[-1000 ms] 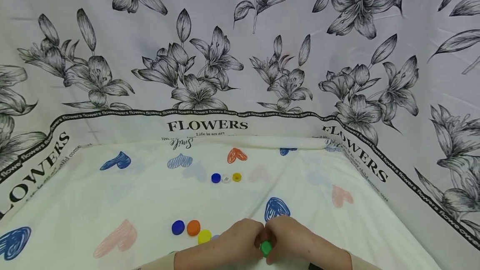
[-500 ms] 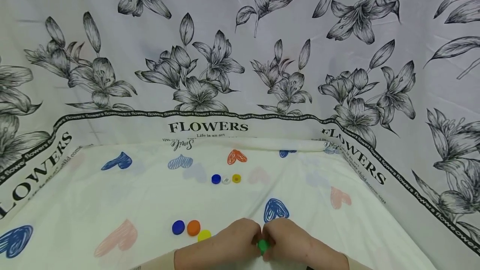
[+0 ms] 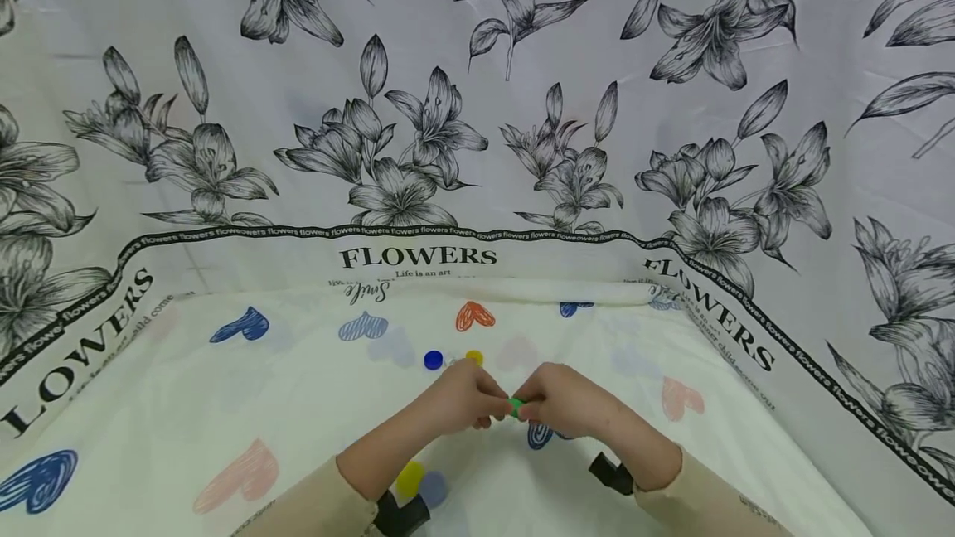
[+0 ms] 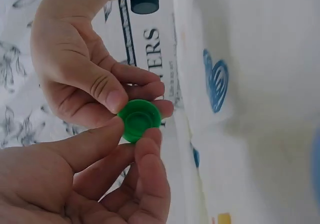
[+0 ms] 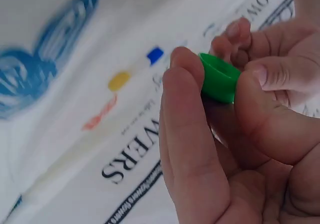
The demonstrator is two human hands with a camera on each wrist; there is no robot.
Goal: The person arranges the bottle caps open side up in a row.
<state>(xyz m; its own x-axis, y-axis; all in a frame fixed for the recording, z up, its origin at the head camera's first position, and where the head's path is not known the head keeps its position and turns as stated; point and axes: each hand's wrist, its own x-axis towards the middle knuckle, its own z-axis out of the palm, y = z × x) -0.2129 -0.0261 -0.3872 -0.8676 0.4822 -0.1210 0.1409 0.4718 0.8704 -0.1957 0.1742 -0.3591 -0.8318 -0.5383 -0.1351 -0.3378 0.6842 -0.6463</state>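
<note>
A small green bottle cap point(image 3: 516, 407) is held between both hands, raised in front of the cloth in the head view. My left hand point(image 3: 464, 400) pinches it from the left with thumb and fingers. From the other side my right hand point(image 3: 564, 401) grips it with thumb and fingertips. In the left wrist view the cap point(image 4: 139, 120) shows its hollow inside, with a ring in the middle. Seen from the right wrist, the cap point(image 5: 219, 78) is tilted, its rim upward. The fingers cover parts of its edge.
Farther back lie a blue cap point(image 3: 433, 360) and a yellow cap point(image 3: 474, 358), the clear one between them mostly hidden. A yellow round piece point(image 3: 409, 479) and a pale blue one point(image 3: 433, 488) lie near the left forearm. Heart-printed white cloth point(image 3: 298, 404) covers the surface.
Both hands have moved up and forward from the near edge with the green cap. The left forearm now covers the nearer blue and orange pieces; the pale blue one shows again.
</note>
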